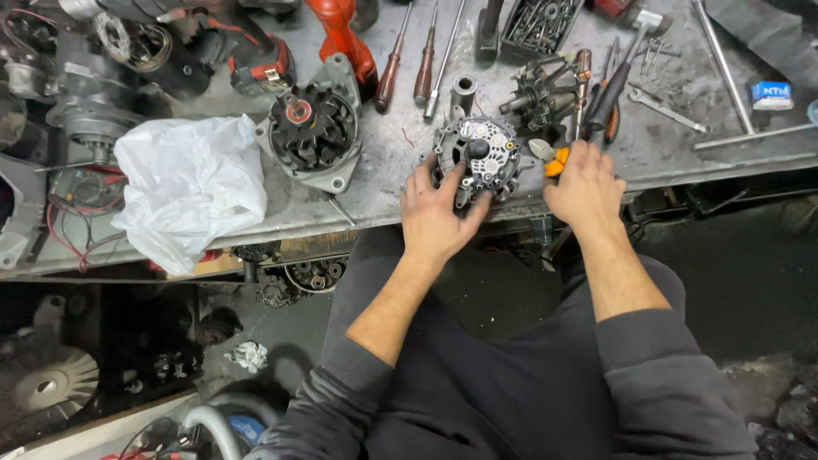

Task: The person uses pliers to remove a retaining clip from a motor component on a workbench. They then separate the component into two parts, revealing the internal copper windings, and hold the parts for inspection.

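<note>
left hand (439, 213) lies on the near side of a small alternator end housing (479, 155), fingers spread and curled against its rim and rear face; it grips the housing loosely rather than closing fully round it. the housing sits on the grey metal workbench (383, 175), close to the front edge, directly ahead of the person.

right hand (584, 186) rests just right of the housing, knuckles up, fingers bent down over an orange-handled tool (555, 162) lying on the bench. fingertips are hidden under the hand, so i cannot tell whether they clamp the tool or merely cover it.

surroundings: a claw-pole rotor (537, 98) stands just behind the housing, beside a short metal sleeve (463, 89). a larger alternator housing (311, 128), open side up, sits to the left, and a crumpled white plastic bag (189, 187) lies further left, overhanging the bench edge. two wooden-handled screwdrivers (392, 68) lie at the back, near a red power tool (341, 34). a tray of bolts (538, 24) sits at the rear. pliers with dark handles (607, 98) lie right of the rotor. both sleeves are dark, pushed up the forearms.
</note>
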